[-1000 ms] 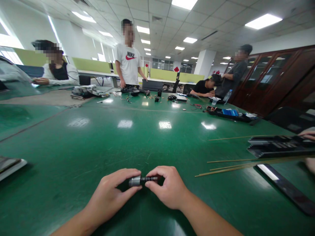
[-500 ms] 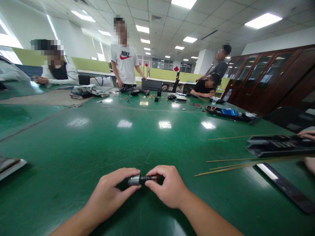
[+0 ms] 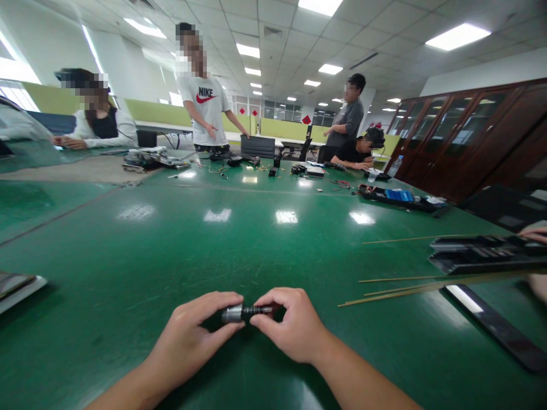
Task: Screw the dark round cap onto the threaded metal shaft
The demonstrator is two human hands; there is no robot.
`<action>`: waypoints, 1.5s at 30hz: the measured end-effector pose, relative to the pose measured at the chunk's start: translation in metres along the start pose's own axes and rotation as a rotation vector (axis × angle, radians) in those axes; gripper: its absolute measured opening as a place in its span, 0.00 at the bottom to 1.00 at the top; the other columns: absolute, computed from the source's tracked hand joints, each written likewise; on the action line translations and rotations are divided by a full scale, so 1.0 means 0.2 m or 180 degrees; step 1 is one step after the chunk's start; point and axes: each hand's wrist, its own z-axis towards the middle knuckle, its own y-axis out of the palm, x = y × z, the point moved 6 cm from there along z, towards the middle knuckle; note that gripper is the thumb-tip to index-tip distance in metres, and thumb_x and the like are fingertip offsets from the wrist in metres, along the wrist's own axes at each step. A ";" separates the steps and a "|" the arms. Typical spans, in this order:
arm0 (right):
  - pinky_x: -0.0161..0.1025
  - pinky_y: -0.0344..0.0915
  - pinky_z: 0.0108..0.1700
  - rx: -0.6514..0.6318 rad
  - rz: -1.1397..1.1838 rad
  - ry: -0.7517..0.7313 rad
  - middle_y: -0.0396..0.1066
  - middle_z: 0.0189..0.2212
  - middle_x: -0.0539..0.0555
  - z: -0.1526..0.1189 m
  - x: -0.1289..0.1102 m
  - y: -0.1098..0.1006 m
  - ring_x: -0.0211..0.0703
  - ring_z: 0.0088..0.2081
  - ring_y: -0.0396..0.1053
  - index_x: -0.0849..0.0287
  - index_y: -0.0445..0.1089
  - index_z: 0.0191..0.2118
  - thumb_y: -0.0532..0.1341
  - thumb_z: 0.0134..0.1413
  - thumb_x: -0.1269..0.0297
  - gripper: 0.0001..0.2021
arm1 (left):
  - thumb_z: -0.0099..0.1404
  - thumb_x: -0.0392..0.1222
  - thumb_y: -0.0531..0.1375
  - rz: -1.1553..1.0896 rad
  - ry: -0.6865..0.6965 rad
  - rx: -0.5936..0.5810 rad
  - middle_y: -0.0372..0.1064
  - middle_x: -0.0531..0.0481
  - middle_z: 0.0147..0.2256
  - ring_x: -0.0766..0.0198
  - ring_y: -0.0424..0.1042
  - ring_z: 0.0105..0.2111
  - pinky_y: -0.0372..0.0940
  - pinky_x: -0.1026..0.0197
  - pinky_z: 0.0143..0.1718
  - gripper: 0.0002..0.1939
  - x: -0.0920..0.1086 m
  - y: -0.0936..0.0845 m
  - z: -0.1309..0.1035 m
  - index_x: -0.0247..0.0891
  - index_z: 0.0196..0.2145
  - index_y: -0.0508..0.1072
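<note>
We look down at a small metal part (image 3: 233,313), held between our two hands over the near part of the green table (image 3: 239,256). Our left hand (image 3: 188,336) has its thumb and fingers around the fat silver end. Our right hand (image 3: 294,327) pinches the thin dark end (we cannot tell if the part touches the table). To our right lie a long flat black thing (image 3: 491,327) and some thin yellow sticks (image 3: 384,296). Just past the sticks is a black rail (image 3: 478,256), with another person's hand (image 3: 536,232) by it. Farther off, we see a black tray (image 3: 376,196) with blue stuff (image 3: 399,196). Past that, a person in a white T-shirt (image 3: 207,108) stands.
</note>
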 end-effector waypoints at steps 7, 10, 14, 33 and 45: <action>0.34 0.64 0.36 0.0021 0.0038 0.0015 0.77 0.29 0.49 0.00 0.01 0.00 0.39 0.30 0.72 0.54 0.79 0.37 0.69 0.53 0.66 0.04 | 0.64 0.43 0.68 0.0020 0.0024 -0.0039 0.77 0.55 0.47 0.63 0.77 0.47 0.72 0.62 0.51 0.19 -0.01 0.01 0.00 0.50 0.52 0.72; 0.34 0.64 0.36 0.0017 0.0041 0.0026 0.77 0.29 0.48 0.00 0.01 0.00 0.39 0.30 0.72 0.55 0.79 0.37 0.69 0.53 0.66 0.04 | 0.63 0.44 0.68 0.0041 0.0047 -0.0013 0.77 0.55 0.47 0.63 0.77 0.46 0.72 0.63 0.50 0.19 -0.01 0.00 0.00 0.50 0.52 0.72; 0.34 0.64 0.36 0.0018 0.0026 0.0011 0.77 0.29 0.48 0.00 0.01 0.00 0.39 0.30 0.72 0.54 0.79 0.36 0.69 0.53 0.66 0.04 | 0.63 0.44 0.68 0.0060 0.0075 0.0009 0.77 0.56 0.46 0.63 0.77 0.46 0.72 0.63 0.50 0.20 0.00 0.00 0.00 0.51 0.52 0.72; 0.34 0.64 0.35 0.0054 0.0048 0.0007 0.77 0.28 0.48 0.01 0.01 -0.01 0.38 0.29 0.72 0.55 0.79 0.36 0.69 0.53 0.66 0.04 | 0.63 0.45 0.68 0.0107 0.0061 0.0036 0.77 0.56 0.47 0.62 0.78 0.46 0.72 0.61 0.50 0.20 -0.02 -0.01 -0.01 0.51 0.52 0.72; 0.34 0.63 0.34 0.0052 0.0025 0.0065 0.76 0.27 0.47 0.00 0.01 -0.01 0.38 0.29 0.71 0.54 0.79 0.36 0.69 0.53 0.66 0.04 | 0.63 0.45 0.68 0.0152 0.0058 0.0060 0.78 0.55 0.47 0.61 0.78 0.46 0.73 0.60 0.50 0.20 -0.02 -0.02 0.00 0.51 0.52 0.73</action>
